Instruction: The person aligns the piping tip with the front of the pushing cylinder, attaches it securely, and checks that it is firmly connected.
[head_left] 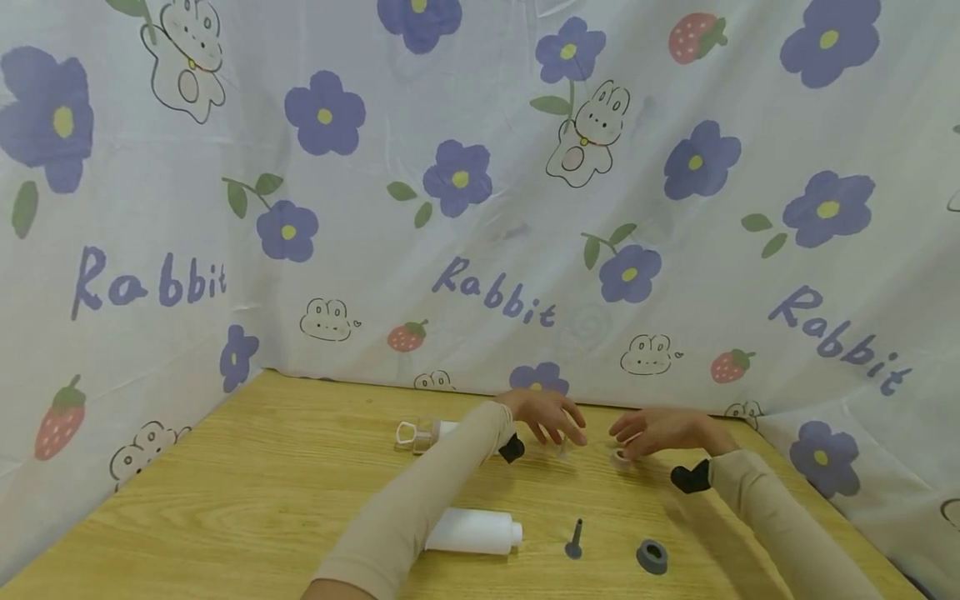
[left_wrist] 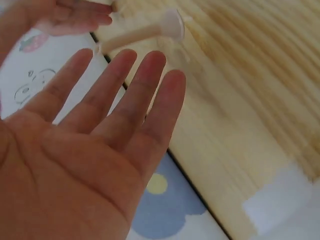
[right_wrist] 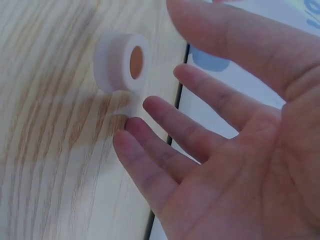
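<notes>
My left hand (head_left: 547,414) hovers above the back of the table, its fingers extended. Just past its fingertips in the left wrist view stands a pale, thin-stemmed piece with a flared end (left_wrist: 172,25), apart from the hand. My right hand (head_left: 663,429) is a little to the right, fingers spread and relaxed. Near its fingertips a pale ring-shaped cap (right_wrist: 112,65) with a round hole rests on the wood; no finger clearly touches it in the right wrist view. Neither hand holds anything.
Nearer the front lie a white bottle-like cylinder (head_left: 476,531), a dark grey stemmed piece (head_left: 575,542) and a dark grey ring (head_left: 652,557). A clear part with a white loop handle (head_left: 420,435) lies behind my left forearm. A printed curtain (head_left: 360,275) borders the table.
</notes>
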